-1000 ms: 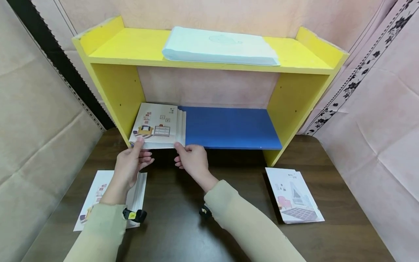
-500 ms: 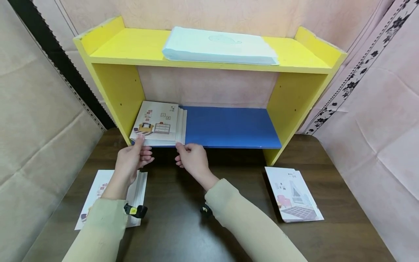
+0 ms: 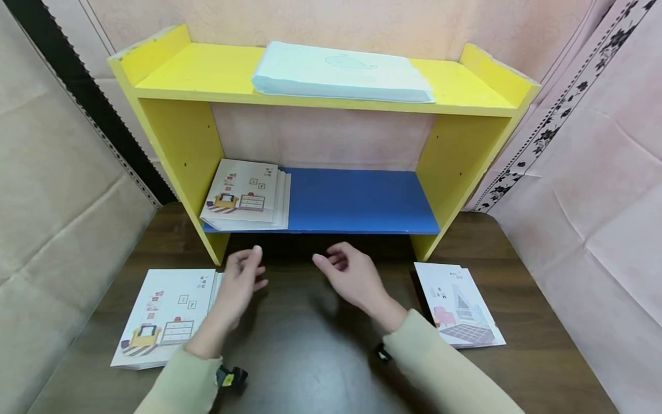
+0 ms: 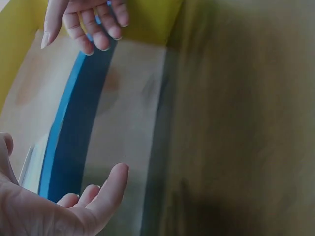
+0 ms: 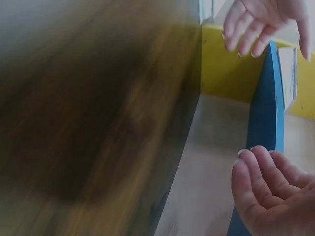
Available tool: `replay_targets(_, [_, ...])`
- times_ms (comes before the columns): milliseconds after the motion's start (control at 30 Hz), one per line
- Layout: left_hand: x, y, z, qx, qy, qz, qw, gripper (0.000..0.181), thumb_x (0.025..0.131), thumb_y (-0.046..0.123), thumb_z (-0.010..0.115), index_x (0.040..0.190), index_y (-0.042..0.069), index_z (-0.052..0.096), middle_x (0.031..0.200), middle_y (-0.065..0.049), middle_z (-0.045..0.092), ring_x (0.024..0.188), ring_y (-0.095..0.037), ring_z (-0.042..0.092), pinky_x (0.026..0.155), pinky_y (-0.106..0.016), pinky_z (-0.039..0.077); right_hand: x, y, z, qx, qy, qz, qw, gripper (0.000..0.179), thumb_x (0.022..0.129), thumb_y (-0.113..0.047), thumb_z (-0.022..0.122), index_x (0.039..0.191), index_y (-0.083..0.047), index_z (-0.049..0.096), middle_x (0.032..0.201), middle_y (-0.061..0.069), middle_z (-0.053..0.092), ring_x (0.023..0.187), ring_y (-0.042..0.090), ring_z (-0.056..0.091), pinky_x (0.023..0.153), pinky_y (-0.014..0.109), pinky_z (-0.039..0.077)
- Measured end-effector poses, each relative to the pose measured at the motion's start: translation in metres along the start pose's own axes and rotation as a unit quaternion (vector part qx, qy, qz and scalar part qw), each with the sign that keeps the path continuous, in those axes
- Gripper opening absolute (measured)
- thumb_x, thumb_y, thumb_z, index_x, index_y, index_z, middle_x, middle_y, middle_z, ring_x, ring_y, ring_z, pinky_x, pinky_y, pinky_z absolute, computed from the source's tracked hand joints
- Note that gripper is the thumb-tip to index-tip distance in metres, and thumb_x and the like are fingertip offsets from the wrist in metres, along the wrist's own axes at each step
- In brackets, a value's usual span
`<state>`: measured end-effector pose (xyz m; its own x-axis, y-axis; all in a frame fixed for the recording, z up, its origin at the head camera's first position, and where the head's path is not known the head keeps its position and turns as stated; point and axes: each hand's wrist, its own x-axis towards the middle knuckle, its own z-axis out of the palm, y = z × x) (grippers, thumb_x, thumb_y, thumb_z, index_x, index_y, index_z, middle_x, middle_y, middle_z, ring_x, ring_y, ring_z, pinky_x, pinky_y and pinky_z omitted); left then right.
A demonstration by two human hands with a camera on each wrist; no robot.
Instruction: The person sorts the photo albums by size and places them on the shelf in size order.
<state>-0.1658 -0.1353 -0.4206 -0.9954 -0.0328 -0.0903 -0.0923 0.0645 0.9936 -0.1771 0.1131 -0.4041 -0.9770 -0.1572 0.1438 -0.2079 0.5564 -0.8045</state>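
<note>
Before you, the shelf unit (image 3: 219, 63) is bright yellow, its lower board (image 3: 357, 201) plain blue. The packet (image 3: 343, 72) on top is pale blue with a faint outline drawing. The shelved booklets (image 3: 243, 190) and the left pile (image 3: 160, 313) share white covers printed in pink-red, yellow and purple; the right pile (image 3: 459, 305) is white with grey, pink and a mauve grid. Your sleeves (image 3: 181, 382) are pale green-beige, the tabletop (image 3: 310, 356) streaky dark brown, the cloth border (image 3: 548, 132) white with black flowers.
</note>
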Motion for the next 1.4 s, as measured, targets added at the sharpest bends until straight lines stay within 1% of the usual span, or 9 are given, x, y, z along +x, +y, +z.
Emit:
replay_targets(67, [-0.007, -0.005, 0.013, 0.007, -0.01, -0.004, 0.9999, 0.081, 0.093, 0.06, 0.049, 0.143, 0.002, 0.025, 0.136, -0.023, 0.04, 0.12, -0.04, 0.049, 0.091, -0.044, 0.05, -0.01, 0.012, -0.015, -0.019, 0.013, 0.002, 0.9997, 0.056, 0.083, -0.068, 0.059, 0.113, -0.021, 0.063, 0.097, -0.007, 0.064, 0.086, 0.008, 0.061, 0.076, 0.033, 0.051])
replay_targets(267, [-0.025, -0.02, 0.049, 0.026, -0.056, -0.011, 0.998, 0.082, 0.091, 0.06, 0.054, 0.144, 0.004, 0.027, 0.131, -0.019, 0.045, 0.115, -0.038, 0.055, 0.088, -0.044, 0.052, -0.035, 0.047, -0.066, -0.088, 0.032, 0.018, 0.9955, 0.059, 0.083, -0.065, 0.062, 0.118, -0.017, 0.06, 0.107, 0.004, 0.066, 0.094, 0.015, 0.064, 0.083, 0.038, 0.052])
replay_targets(467, [-0.037, -0.026, 0.076, 0.04, -0.103, -0.01, 0.9938, 0.079, 0.092, 0.055, 0.057, 0.147, 0.007, 0.027, 0.134, -0.017, 0.044, 0.115, -0.03, 0.056, 0.088, -0.043, 0.052, -0.053, 0.073, -0.099, -0.128, 0.036, 0.039, 0.9904, 0.064, 0.084, -0.062, 0.063, 0.124, -0.012, 0.058, 0.111, 0.008, 0.065, 0.098, 0.023, 0.063, 0.083, 0.043, 0.051])
replay_targets(667, [-0.04, -0.028, 0.1, 0.03, -0.136, -0.014, 0.9901, 0.08, 0.091, 0.053, 0.06, 0.148, 0.008, 0.028, 0.139, -0.019, 0.042, 0.115, -0.028, 0.056, 0.086, -0.042, 0.053, -0.068, 0.099, -0.122, -0.144, 0.03, 0.058, 0.9874, 0.069, 0.087, -0.059, 0.062, 0.131, -0.008, 0.053, 0.123, 0.013, 0.06, 0.105, 0.031, 0.06, 0.088, 0.048, 0.048])
replay_targets(733, [-0.041, -0.028, 0.11, 0.037, -0.145, -0.016, 0.9886, 0.08, 0.091, 0.054, 0.06, 0.148, 0.009, 0.029, 0.138, -0.017, 0.044, 0.114, -0.026, 0.057, 0.086, -0.042, 0.052, -0.073, 0.105, -0.13, -0.145, 0.031, 0.063, 0.9869, 0.07, 0.088, -0.058, 0.062, 0.134, -0.007, 0.051, 0.127, 0.014, 0.059, 0.107, 0.033, 0.059, 0.089, 0.05, 0.047])
replay_targets(900, [-0.045, -0.031, 0.134, 0.041, -0.16, -0.013, 0.9862, 0.078, 0.09, 0.051, 0.063, 0.147, 0.008, 0.031, 0.134, -0.014, 0.048, 0.114, -0.025, 0.056, 0.085, -0.041, 0.051, -0.082, 0.115, -0.146, -0.149, 0.045, 0.074, 0.985, 0.071, 0.09, -0.052, 0.063, 0.139, -0.004, 0.048, 0.131, 0.019, 0.055, 0.112, 0.038, 0.055, 0.09, 0.054, 0.044])
replay_targets(1000, [-0.046, -0.034, 0.149, 0.025, -0.17, -0.019, 0.9849, 0.075, 0.091, 0.046, 0.065, 0.146, 0.007, 0.033, 0.133, -0.014, 0.049, 0.11, -0.023, 0.057, 0.083, -0.039, 0.052, -0.086, 0.123, -0.155, -0.146, 0.054, 0.085, 0.9841, 0.071, 0.091, -0.049, 0.063, 0.14, -0.001, 0.046, 0.131, 0.023, 0.054, 0.114, 0.039, 0.053, 0.091, 0.054, 0.045])
replay_targets(1167, [-0.049, -0.036, 0.176, -0.009, -0.181, -0.036, 0.9828, 0.074, 0.089, 0.04, 0.069, 0.145, 0.005, 0.035, 0.13, -0.014, 0.051, 0.101, -0.019, 0.061, 0.078, -0.036, 0.054, -0.089, 0.138, -0.166, -0.118, 0.055, 0.131, 0.9828, 0.074, 0.093, -0.05, 0.059, 0.141, 0.003, 0.041, 0.134, 0.028, 0.049, 0.12, 0.041, 0.049, 0.094, 0.051, 0.043])
replay_targets(1400, [-0.062, -0.037, 0.221, -0.013, -0.201, -0.049, 0.9782, 0.072, 0.086, 0.031, 0.074, 0.143, 0.006, 0.038, 0.127, -0.009, 0.054, 0.102, -0.019, 0.06, 0.08, -0.036, 0.053, -0.095, 0.151, -0.173, -0.084, 0.042, 0.217, 0.9717, 0.093, 0.09, -0.057, 0.059, 0.145, 0.009, 0.026, 0.14, 0.037, 0.035, 0.13, 0.049, 0.033, 0.104, 0.059, 0.029])
